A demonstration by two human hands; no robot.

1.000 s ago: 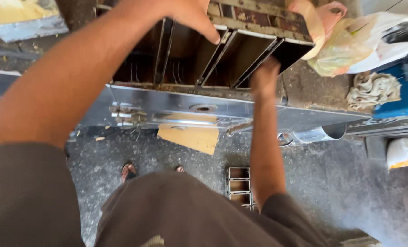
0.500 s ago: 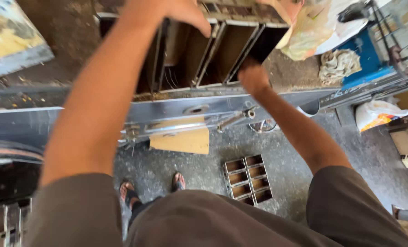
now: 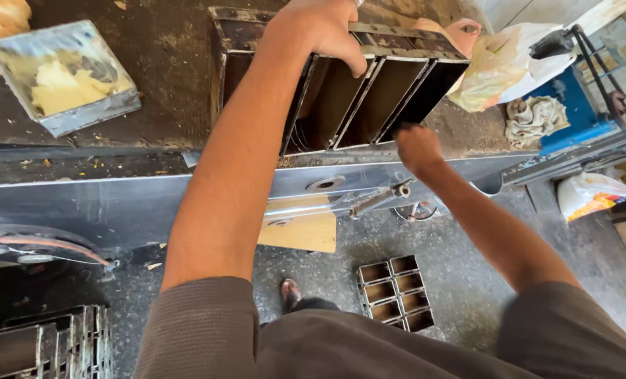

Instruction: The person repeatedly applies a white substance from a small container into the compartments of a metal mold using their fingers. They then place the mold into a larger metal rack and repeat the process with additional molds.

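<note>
Dark, crumb-strewn worktop edged in sheet metal, a multi-compartment loaf pan set tipped on its side on it, a square metal tin of pale dough at left, plastic bags and a rag laid at right, another pan set left on the grey floor below.

A bakery workshop: strapped loaf tins, steel worktable, dough scraps.

The left hand covers part of the far rim of the row of baking tins, and its forearm hides the second compartment from the left. The right hand is closed at the tins' near right corner, but whether it grips anything cannot be told (its fingers curl out of sight). The square tin of yellowish stuff is blurred, the stacked tins are cut off at the bottom edge.
</note>
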